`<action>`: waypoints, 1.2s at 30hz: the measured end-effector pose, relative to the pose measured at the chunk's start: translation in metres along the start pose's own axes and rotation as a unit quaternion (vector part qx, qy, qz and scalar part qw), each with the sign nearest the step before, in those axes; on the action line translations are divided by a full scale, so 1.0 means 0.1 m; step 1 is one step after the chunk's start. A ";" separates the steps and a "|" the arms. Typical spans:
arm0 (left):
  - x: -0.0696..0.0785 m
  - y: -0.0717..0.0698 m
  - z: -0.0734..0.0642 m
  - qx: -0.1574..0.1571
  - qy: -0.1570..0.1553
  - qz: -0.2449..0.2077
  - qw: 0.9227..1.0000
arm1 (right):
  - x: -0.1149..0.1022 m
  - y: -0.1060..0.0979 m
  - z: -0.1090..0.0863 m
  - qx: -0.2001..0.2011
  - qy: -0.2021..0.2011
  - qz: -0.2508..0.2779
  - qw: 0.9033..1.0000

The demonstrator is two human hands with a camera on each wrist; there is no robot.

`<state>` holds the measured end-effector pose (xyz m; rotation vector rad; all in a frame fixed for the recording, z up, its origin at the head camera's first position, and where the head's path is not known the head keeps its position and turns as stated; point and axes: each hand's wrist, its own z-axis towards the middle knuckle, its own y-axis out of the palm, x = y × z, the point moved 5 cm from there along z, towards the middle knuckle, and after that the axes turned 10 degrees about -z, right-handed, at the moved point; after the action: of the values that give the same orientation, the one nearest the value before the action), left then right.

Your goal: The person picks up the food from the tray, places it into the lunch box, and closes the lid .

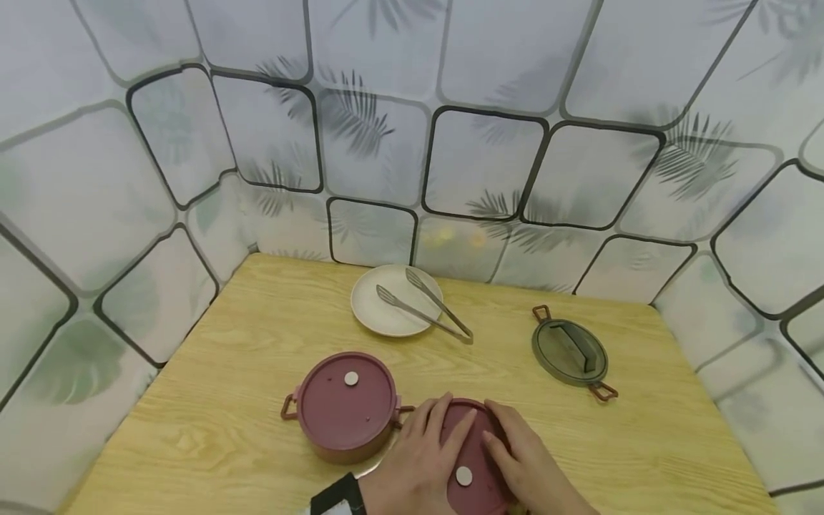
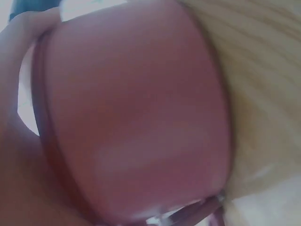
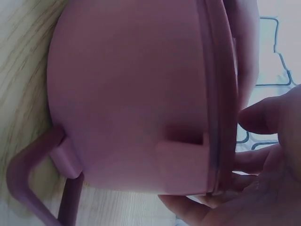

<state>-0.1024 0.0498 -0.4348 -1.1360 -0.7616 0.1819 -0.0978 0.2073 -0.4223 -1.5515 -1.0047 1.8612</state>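
Note:
A maroon pot lid (image 1: 473, 458) with a white round knob sits on a maroon pot (image 3: 127, 94) at the table's near edge. My left hand (image 1: 415, 454) holds the lid's left side, its fingers toward the far rim and thumb on top. On the right side, my right hand (image 1: 531, 461) grips the rim, thumb on top and fingertips over the edge. The right wrist view shows those fingers beside the pot wall. In the left wrist view the pot wall (image 2: 136, 103) fills the middle, with part of the hand along the lid's edge.
Left of my hands stands another lidded maroon pot (image 1: 347, 408) with side handles. Farther back, metal tongs (image 1: 425, 315) lie across a white plate (image 1: 370, 315). A small dark oval lidded pan (image 1: 569, 350) with brown handles lies at the right. Patterned walls enclose the wooden table (image 1: 225, 357).

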 end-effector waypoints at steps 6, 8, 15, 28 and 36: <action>0.01 0.01 0.00 0.057 0.010 0.073 0.996 | 0.00 0.08 0.11 -0.018 0.010 -0.021 1.000; 0.01 0.01 0.00 0.074 0.010 0.087 0.993 | -0.02 0.10 0.17 -0.014 0.000 -0.046 0.999; -0.01 0.04 -0.01 0.093 0.015 0.090 0.992 | -0.08 0.27 0.27 0.064 -0.054 -0.242 0.967; 0.09 0.11 0.10 0.103 0.021 0.148 0.983 | 0.00 0.31 0.26 0.042 -0.006 -0.274 0.961; 0.07 0.19 0.10 0.147 0.028 0.198 0.969 | 0.15 0.25 0.28 0.001 0.121 0.074 0.990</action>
<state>-0.0992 0.0689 -0.4462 -0.9936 -0.4334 0.5772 -0.1265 0.1975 -0.4493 -1.8426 -0.7957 1.7137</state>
